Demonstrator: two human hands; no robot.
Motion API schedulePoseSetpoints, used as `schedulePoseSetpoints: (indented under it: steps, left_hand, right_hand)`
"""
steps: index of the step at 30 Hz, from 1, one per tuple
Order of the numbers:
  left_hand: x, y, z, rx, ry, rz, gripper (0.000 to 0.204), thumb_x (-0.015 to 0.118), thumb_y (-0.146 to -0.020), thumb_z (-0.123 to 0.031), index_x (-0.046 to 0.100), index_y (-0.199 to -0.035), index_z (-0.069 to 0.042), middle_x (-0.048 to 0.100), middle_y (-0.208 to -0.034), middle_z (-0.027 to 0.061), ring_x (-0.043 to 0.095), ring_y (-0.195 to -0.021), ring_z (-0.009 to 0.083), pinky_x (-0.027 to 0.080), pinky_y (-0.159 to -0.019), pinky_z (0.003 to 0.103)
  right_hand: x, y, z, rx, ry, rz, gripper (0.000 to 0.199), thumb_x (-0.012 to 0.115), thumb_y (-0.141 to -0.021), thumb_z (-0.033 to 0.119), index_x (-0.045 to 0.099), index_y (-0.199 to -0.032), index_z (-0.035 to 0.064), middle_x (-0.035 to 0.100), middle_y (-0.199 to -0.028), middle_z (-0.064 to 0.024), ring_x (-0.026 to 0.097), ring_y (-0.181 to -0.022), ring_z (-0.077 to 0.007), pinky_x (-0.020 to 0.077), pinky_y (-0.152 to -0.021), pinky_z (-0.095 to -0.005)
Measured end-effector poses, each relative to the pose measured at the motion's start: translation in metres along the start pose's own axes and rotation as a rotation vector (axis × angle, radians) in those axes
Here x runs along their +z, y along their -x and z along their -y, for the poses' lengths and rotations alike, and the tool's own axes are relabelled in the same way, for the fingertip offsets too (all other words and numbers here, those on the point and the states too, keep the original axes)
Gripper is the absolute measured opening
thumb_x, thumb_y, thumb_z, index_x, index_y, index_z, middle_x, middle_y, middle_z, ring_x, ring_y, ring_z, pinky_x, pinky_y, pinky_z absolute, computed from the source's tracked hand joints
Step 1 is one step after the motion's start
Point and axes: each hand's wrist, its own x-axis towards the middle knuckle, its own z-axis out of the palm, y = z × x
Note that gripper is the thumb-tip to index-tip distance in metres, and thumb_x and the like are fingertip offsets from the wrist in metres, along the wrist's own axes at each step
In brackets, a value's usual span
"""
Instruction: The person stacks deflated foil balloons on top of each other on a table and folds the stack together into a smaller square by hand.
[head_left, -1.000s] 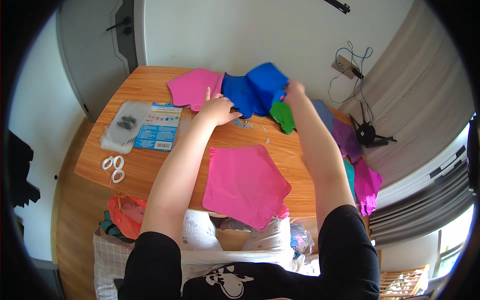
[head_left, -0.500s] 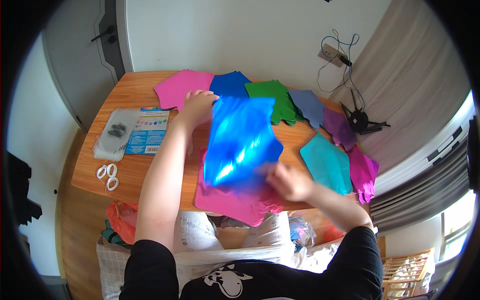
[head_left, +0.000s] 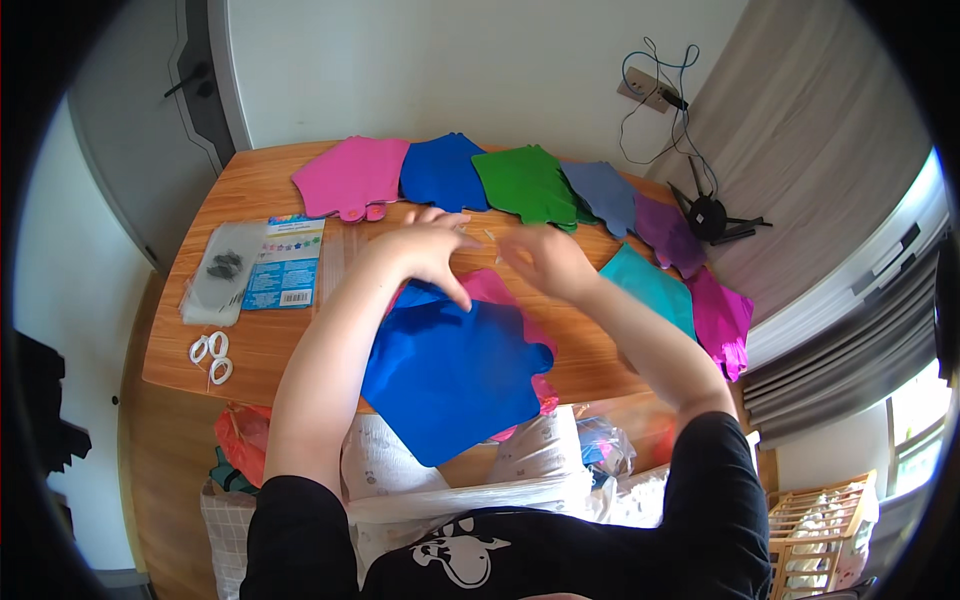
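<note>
A flat blue foil piece (head_left: 455, 375), shaped with pointed corners and a small rounded tab, lies over the table's near edge. Under it a pink foil piece (head_left: 535, 325) shows along the far and right sides. My left hand (head_left: 430, 250) is open above the blue piece's far edge, thumb and fingers spread apart. Close by on the right, my right hand (head_left: 545, 262) has bent fingers blurred by motion, so their grip is unclear. Beside its fingertips lies a small pale strip (head_left: 490, 236) on the table.
Flat coloured pieces line the far side: pink (head_left: 350, 175), blue (head_left: 445, 172), green (head_left: 530, 185), grey-blue (head_left: 602, 195) and purple (head_left: 670, 235). Teal (head_left: 650, 285) and magenta (head_left: 722, 320) ones lie right. Left are a clear bag (head_left: 222, 290), blue package (head_left: 280, 285) and white ribbon rolls (head_left: 219, 345). A black router (head_left: 708, 216) stands behind.
The blue foil piece has come down from the air onto the pink one. My right hand has left it and moved up toward the middle of the table; my left hand has shifted right.
</note>
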Motion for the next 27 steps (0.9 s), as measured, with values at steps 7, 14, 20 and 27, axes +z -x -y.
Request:
schedulePoseSetpoints:
  steps: [7,14,20,27]
  left_hand:
    - [0.023,-0.003,-0.02,-0.045,-0.196,-0.061,0.138,0.093,-0.037,-0.069,0.041,-0.157,-0.021,0.037,-0.161,0.0153,0.032,-0.149,0.0351,0.023,-0.121,0.058]
    - [0.017,-0.013,-0.022,0.244,-0.15,-0.26,0.13,0.098,-0.045,-0.055,0.039,-0.156,-0.022,0.044,-0.153,0.0107,0.039,-0.143,0.0339,0.026,-0.12,0.059]
    - [0.008,-0.013,-0.011,0.195,-0.043,-0.475,0.103,0.091,-0.067,-0.047,0.044,-0.154,-0.018,0.045,-0.154,0.0107,0.044,-0.141,0.0308,0.029,-0.118,0.054]
    - [0.0,-0.068,0.011,-0.034,0.001,-0.228,0.086,0.078,-0.085,-0.047,0.043,-0.155,-0.01,0.043,-0.159,0.0132,0.039,-0.147,0.0305,0.031,-0.119,0.05]
  right_hand:
    - [0.05,-0.081,-0.086,0.158,0.194,-0.146,0.017,0.066,-0.093,0.02,0.075,-0.104,0.0109,0.074,-0.1,-0.0123,0.069,-0.096,-0.035,0.0567,-0.081,-0.0459]
    - [0.052,-0.087,-0.106,0.262,0.023,-0.288,0.021,0.073,-0.088,0.023,0.078,-0.103,0.0095,0.076,-0.098,-0.0141,0.072,-0.088,-0.0324,0.0576,-0.081,-0.0425]
    - [0.037,-0.088,-0.134,0.38,-0.143,-0.326,0.025,0.074,-0.089,0.021,0.078,-0.108,0.0043,0.077,-0.093,-0.0112,0.073,-0.079,-0.0201,0.0574,-0.074,-0.0367]
    - [0.028,-0.091,-0.13,0.519,-0.475,-0.25,0.029,0.081,-0.087,0.019,0.077,-0.107,-0.0006,0.075,-0.091,-0.0056,0.069,-0.078,-0.0126,0.0572,-0.069,-0.0286]
